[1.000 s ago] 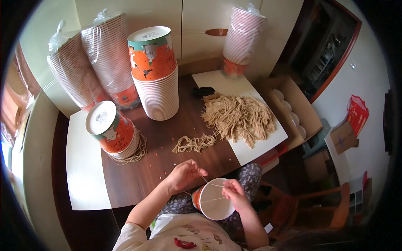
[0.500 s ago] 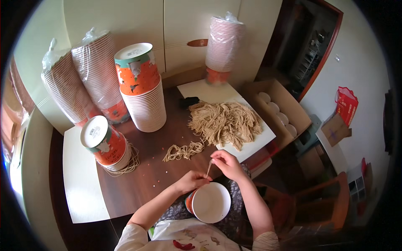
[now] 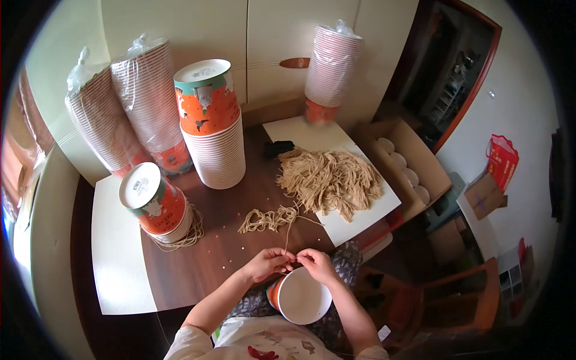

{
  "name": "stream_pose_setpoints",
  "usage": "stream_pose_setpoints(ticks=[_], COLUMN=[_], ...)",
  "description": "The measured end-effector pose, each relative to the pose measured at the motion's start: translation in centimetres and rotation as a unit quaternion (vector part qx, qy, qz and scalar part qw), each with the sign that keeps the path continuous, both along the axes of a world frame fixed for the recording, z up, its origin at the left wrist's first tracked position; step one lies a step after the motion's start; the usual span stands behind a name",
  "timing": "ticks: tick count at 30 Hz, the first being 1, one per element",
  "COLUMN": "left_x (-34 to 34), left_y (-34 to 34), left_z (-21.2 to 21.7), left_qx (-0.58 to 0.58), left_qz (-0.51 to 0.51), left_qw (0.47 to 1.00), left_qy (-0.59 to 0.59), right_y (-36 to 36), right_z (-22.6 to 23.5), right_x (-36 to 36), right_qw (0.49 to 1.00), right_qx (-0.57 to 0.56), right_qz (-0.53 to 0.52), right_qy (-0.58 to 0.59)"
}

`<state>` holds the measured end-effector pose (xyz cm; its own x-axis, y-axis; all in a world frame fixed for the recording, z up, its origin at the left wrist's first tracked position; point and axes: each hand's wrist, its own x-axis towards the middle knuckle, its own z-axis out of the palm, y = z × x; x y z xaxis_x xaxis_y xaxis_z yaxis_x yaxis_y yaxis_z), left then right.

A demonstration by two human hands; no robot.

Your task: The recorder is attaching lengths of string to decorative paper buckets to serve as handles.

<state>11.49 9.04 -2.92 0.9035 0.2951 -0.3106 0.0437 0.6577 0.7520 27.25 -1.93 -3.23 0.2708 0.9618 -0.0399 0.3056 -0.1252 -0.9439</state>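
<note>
Hands, left (image 3: 268,264) and right (image 3: 316,264), pinching string (image 3: 287,231) above white cup (image 3: 303,296), string pile (image 3: 330,179), cup stacks (image 3: 215,129) beyond

Your fingertips (image 3: 292,259) hide the string's (image 3: 287,235) end; grip too small to tell; cup (image 3: 303,296) base hidden below them.

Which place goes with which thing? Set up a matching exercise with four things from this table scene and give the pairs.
Things:
1. pile of tan strings
2. white cup
3. small bundle of strings
4. cardboard box

Places:
A. on the brown tabletop, in front of both hands
B. on the white board at the table's right
C. off the table's right edge, with white round things inside
D. below the hands, at the person's lap

Pairs: 1-B, 2-D, 3-A, 4-C
</note>
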Motion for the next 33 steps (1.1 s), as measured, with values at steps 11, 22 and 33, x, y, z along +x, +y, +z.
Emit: stream_pose_setpoints(ticks=[11, 22, 33], left_x=[-0.2, -0.7, -0.1], left_y=[-0.1, 0.2, 0.3], left_z=[-1.1, 0.3, -0.3], left_qx=[-0.066, 0.084, 0.187], left_qz=[0.039, -0.005, -0.002], left_qw=[0.997, 0.996, 0.982], left_qy=[-0.009, 0.020, -0.012], right_y=[-2.4, -1.5, -0.8], right_z=[2.6, 2.3, 1.1], right_x=[-5.2, -5.1, -3.4], right_qw=[0.968, 0.966, 0.998], right_qx=[0.151, 0.172, 0.051], right_qz=[-0.058, -0.059, -0.029], right_qy=[-0.194, -0.181, -0.032])
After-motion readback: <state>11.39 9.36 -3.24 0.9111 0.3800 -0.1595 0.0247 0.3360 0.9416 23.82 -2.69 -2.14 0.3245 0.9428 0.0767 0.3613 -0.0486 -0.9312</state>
